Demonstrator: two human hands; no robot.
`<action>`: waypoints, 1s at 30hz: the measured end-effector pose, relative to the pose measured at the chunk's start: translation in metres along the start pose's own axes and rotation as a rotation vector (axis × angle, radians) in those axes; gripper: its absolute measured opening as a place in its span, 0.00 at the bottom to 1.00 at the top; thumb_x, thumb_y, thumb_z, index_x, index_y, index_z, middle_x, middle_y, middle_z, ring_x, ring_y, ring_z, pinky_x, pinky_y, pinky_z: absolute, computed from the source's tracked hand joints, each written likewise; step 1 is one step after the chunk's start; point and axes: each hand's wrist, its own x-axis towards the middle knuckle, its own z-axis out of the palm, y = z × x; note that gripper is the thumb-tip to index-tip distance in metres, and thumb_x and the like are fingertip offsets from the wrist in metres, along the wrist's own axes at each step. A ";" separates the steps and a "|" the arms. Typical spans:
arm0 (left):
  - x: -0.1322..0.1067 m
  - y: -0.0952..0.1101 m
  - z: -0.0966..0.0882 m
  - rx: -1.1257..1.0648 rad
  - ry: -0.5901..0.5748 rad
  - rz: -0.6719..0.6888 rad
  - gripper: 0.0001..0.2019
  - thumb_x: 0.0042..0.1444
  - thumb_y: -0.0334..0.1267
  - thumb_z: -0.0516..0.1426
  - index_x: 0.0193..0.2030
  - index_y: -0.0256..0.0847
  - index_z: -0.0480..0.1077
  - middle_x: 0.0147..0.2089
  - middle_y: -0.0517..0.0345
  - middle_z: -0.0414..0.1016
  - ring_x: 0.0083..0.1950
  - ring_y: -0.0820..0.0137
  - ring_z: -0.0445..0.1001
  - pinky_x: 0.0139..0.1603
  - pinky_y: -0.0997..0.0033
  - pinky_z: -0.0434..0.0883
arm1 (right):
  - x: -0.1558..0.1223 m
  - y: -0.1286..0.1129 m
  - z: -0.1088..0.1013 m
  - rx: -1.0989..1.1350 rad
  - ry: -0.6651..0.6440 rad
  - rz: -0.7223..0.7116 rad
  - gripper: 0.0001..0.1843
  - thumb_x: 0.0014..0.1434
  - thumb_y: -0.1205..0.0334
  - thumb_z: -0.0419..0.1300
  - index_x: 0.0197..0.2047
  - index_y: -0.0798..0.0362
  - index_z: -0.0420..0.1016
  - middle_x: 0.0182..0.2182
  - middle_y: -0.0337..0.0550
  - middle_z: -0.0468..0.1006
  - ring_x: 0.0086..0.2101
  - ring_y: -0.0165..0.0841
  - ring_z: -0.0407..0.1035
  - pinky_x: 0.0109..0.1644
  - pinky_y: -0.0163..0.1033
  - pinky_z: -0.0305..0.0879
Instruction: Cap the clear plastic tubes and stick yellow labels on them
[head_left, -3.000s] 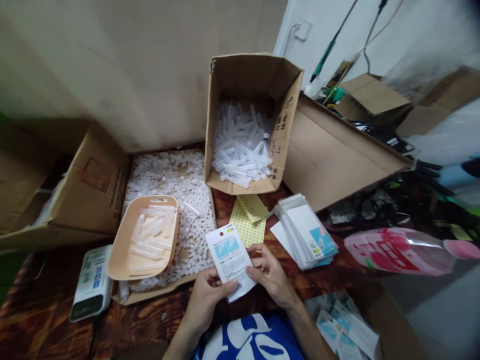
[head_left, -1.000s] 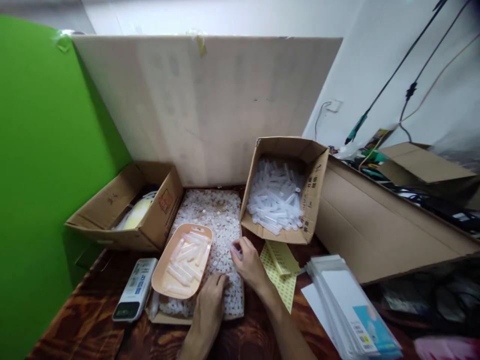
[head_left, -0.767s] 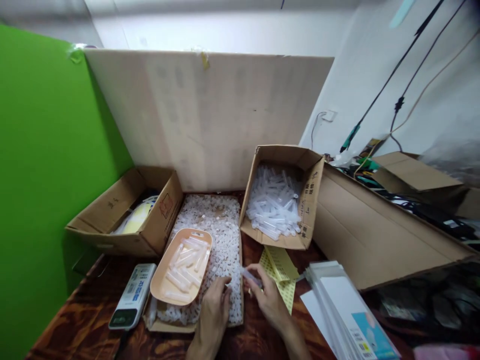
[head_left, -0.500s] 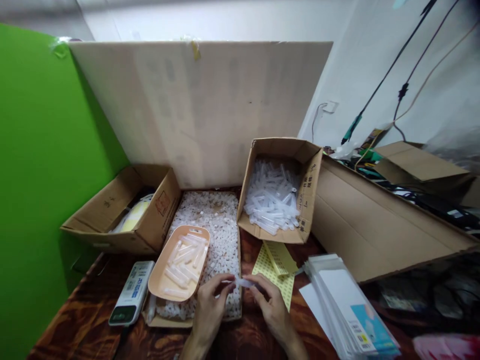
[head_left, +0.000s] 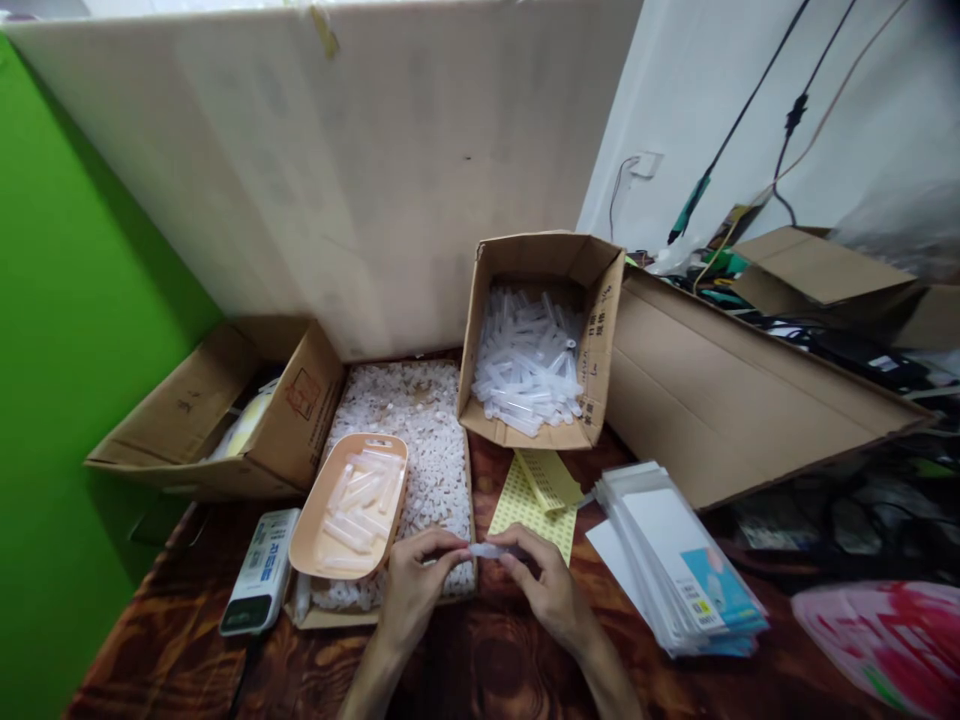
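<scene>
1. We count one translucent tube [head_left: 489,550] in the hands, level in front of the body, above the table [head_left: 300,675] and just right of the shallow cardboard tray [head_left: 337,619].
2. We count one peach basket [head_left: 319,515] with around ten loose tubes [head_left: 349,535] in it, one upright stack-like pile of packets [head_left: 660,540], and one white device [head_left: 259,570]. The white pieces [head_left: 436,480] in the cardboard tray and the tubes [head_left: 525,370] in the tilted box [head_left: 600,350] are too many to count.
3. The right hand [head_left: 551,590] is partly curled, grasping the tube between thumb and fingers.
4. The left hand [head_left: 409,588] is half closed, thumb and fingertip pinching the tube's left end; whether a small piece sits there too, we cannot tell.
5. The tube is slim, smooth and cloudy. The basket is rounded, with a slotted handle; the boxes are plain brown cardboard. Yellow paper [head_left: 517,510] beyond the right hand carries rows of small marks, and the table shows a dark, reddish wood grain.
</scene>
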 end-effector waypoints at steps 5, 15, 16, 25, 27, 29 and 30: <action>0.001 0.000 0.000 -0.029 0.002 0.022 0.07 0.52 0.42 0.68 0.29 0.41 0.82 0.30 0.54 0.83 0.34 0.65 0.81 0.37 0.72 0.76 | -0.002 -0.007 0.001 -0.062 0.011 -0.016 0.09 0.68 0.60 0.55 0.44 0.53 0.75 0.38 0.46 0.79 0.40 0.39 0.75 0.43 0.40 0.68; 0.012 0.014 0.001 0.151 -0.232 0.098 0.12 0.59 0.45 0.63 0.32 0.39 0.83 0.32 0.50 0.84 0.34 0.63 0.82 0.38 0.67 0.79 | -0.001 -0.019 -0.006 -0.086 0.087 -0.038 0.08 0.67 0.58 0.58 0.41 0.52 0.76 0.35 0.45 0.80 0.36 0.39 0.74 0.40 0.40 0.69; 0.020 0.017 -0.003 0.204 -0.304 0.103 0.09 0.58 0.43 0.64 0.32 0.41 0.83 0.32 0.52 0.84 0.34 0.64 0.82 0.38 0.68 0.79 | 0.001 -0.020 -0.009 -0.108 0.094 -0.026 0.07 0.66 0.59 0.59 0.40 0.51 0.76 0.35 0.45 0.80 0.37 0.40 0.74 0.41 0.40 0.69; 0.160 0.026 -0.034 0.924 -0.298 -0.003 0.13 0.66 0.40 0.60 0.52 0.35 0.73 0.53 0.49 0.77 0.51 0.61 0.78 0.53 0.53 0.76 | 0.011 -0.021 -0.027 -0.119 0.305 -0.040 0.07 0.63 0.59 0.61 0.40 0.52 0.79 0.39 0.48 0.80 0.40 0.40 0.76 0.42 0.41 0.74; 0.177 0.025 -0.030 1.016 -0.287 -0.015 0.15 0.66 0.42 0.60 0.55 0.36 0.71 0.55 0.48 0.75 0.52 0.61 0.77 0.52 0.53 0.77 | 0.005 -0.022 -0.029 -0.108 0.332 -0.051 0.07 0.63 0.60 0.62 0.40 0.52 0.80 0.39 0.48 0.80 0.41 0.40 0.76 0.42 0.40 0.74; 0.184 0.025 -0.029 1.055 -0.287 -0.001 0.16 0.66 0.42 0.60 0.56 0.36 0.71 0.55 0.48 0.74 0.52 0.60 0.77 0.52 0.54 0.77 | -0.003 -0.021 -0.030 -0.102 0.361 -0.055 0.07 0.63 0.61 0.62 0.40 0.52 0.81 0.39 0.48 0.81 0.40 0.39 0.77 0.41 0.39 0.75; 0.184 0.026 -0.029 1.059 -0.289 0.013 0.16 0.66 0.42 0.60 0.56 0.36 0.71 0.55 0.48 0.75 0.52 0.61 0.77 0.51 0.54 0.77 | -0.006 -0.020 -0.030 -0.099 0.379 -0.055 0.07 0.63 0.61 0.63 0.40 0.52 0.81 0.39 0.48 0.81 0.40 0.39 0.77 0.41 0.39 0.75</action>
